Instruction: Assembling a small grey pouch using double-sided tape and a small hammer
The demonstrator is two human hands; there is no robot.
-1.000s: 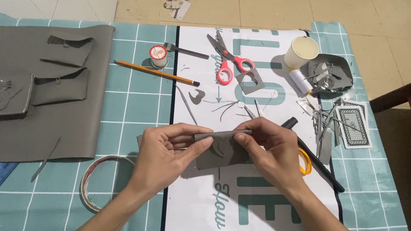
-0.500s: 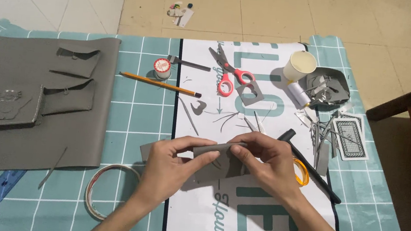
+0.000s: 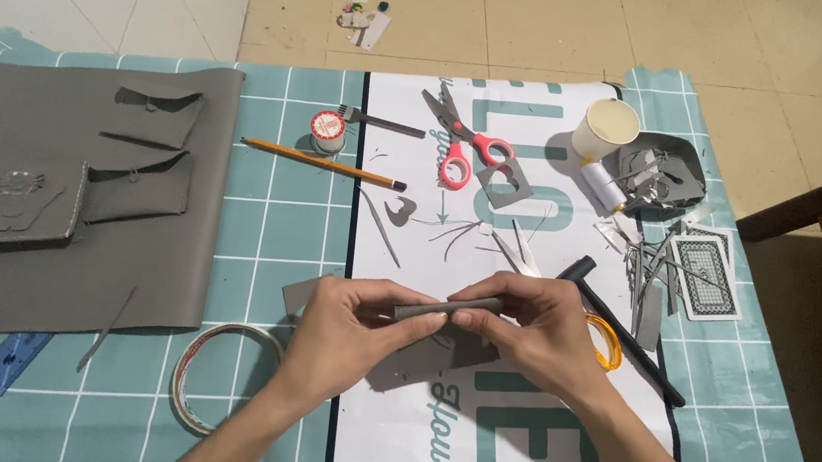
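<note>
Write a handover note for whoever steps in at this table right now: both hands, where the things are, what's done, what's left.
Left hand: pinching the left end of a rolled grey strip.
Right hand: pinching its right end, above the white printed sheet.
Nearby: a flat grey piece lies under the hands; a tape ring is to the left; red-handled scissors, a pencil and a paper cup lie farther up; a grey sheet with pockets is far left.
Done: the strip is rolled into a thin tube; offcuts lie at right.
Left: the tube is not yet attached to anything.
</note>
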